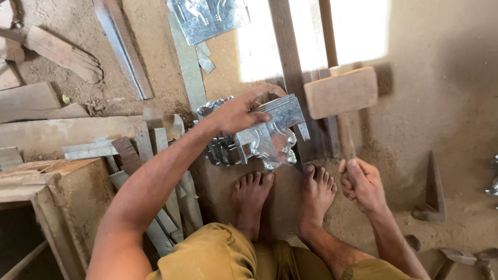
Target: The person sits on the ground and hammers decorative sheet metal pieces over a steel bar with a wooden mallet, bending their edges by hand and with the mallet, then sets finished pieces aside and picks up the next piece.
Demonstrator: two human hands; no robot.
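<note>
My left hand grips a shiny cut sheet-metal piece with curved ornamental edges, holding it above my bare feet on the dirt floor. My right hand is closed around the handle of a wooden mallet, whose block head is raised just right of the metal piece. Behind the held piece lies a stack of similar shiny cut pieces.
Metal strips and a flat metal sheet lie on the sandy ground at the top. Wooden planks and a wooden box sit at left. A dark bar runs up from my feet. An iron wedge tool rests at right, hammers at lower right.
</note>
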